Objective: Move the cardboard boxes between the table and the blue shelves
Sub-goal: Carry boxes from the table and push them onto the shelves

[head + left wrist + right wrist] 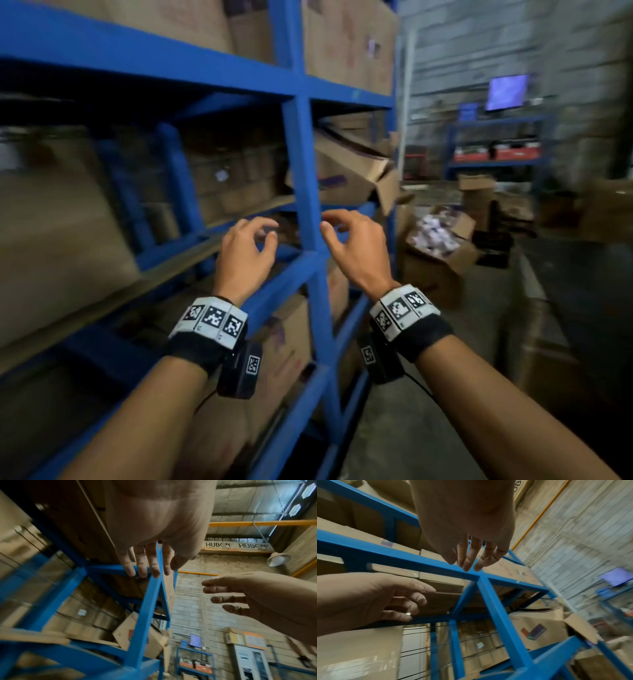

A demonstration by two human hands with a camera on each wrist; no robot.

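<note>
Now both hands are in the middle of the head view, in front of the blue shelves [301, 144] — the left hand [245, 255] and the right hand [356, 246] hold nothing, fingers loosely curled, on 2 sides of an upright post. Boxes [346, 41] fill the shelves; 1 torn box [349, 171] lies tilted at center right. At lower right, an open box [438, 253] stands on the floor.

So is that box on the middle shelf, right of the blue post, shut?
Open: the cardboard box has loose flaps, one hanging off the blue shelf.
</note>
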